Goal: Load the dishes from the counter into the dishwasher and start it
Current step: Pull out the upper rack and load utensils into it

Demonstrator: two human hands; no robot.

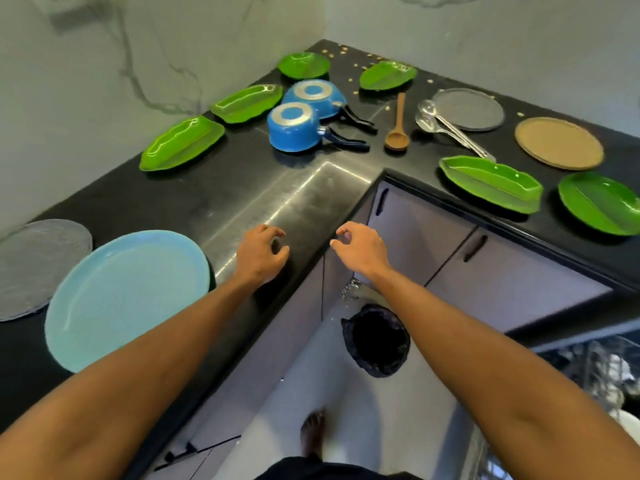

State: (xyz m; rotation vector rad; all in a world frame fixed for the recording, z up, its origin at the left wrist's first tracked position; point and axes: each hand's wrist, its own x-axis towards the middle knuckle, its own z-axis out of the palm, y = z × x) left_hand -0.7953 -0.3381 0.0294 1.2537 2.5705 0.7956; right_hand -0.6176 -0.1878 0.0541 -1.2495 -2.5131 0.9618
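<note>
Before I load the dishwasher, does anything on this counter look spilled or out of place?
Yes. Crumbs lie scattered in the back corner of the counter, around the far green dishes. The two blue pots sit upside down.

Soft, even indoor light; a pale sheen streaks the black counter (pixel 311 195). Wide-angle distortion bows the edges, detail slightly soft.

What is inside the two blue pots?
The nearer blue pot and the farther blue pot stand upside down on the black counter; only their bottoms show, their insides are hidden.
</note>
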